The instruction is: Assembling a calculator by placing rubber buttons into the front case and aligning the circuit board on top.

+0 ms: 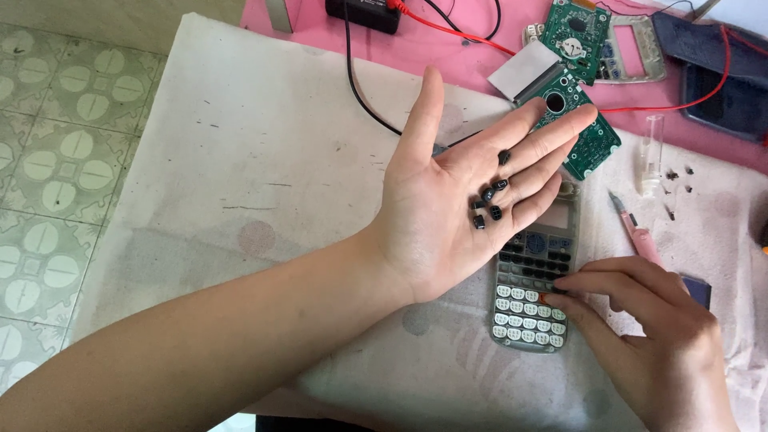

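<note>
My left hand (456, 192) is held flat, palm up, above the cloth, with several small black calculator keys (490, 196) lying loose on its fingers. Below and right of it a grey calculator (532, 308) lies on the cloth, with white keys in its lower rows and dark keys above. The palm covers the calculator's upper left part. My right hand (648, 336) rests at the calculator's right edge, with thumb and forefinger pinched together on the keypad. Whether a key sits between those fingertips I cannot tell.
A green circuit board (588, 140) lies beyond my left fingertips, with another (574, 32) by a grey frame. A pink-handled tool (636, 232), a clear tube (654, 148) and small dark bits sit right. Black and red wires (448, 32) cross the pink mat. Tiled floor is left.
</note>
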